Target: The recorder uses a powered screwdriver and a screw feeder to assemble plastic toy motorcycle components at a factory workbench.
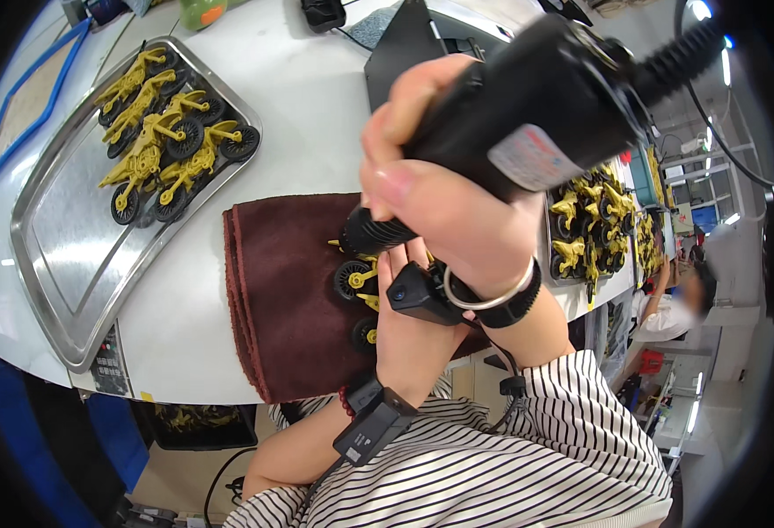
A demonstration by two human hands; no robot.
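My right hand [457, 185] is wrapped round a thick black electric screwdriver [528, 106]. Its ribbed nose [376, 231] slants down to the left, close above a yellow toy motorcycle [362, 278] with black wheels. This toy lies on a folded dark brown cloth [290, 308]. Across it rests my left hand [413, 339], fingers extended and holding it against the cloth. The screwdriver and my right hand hide some of those fingertips and part of the toy. Whether the screwdriver's bit touches a screw cannot be seen.
A metal tray [62, 255] with several yellow toy motorcycles stands at the left, beside a blue frame [31, 106]. Another tray [572, 282] of them stands at the right. A cord [686, 62] runs from the screwdriver. Farther right sits another person [673, 304].
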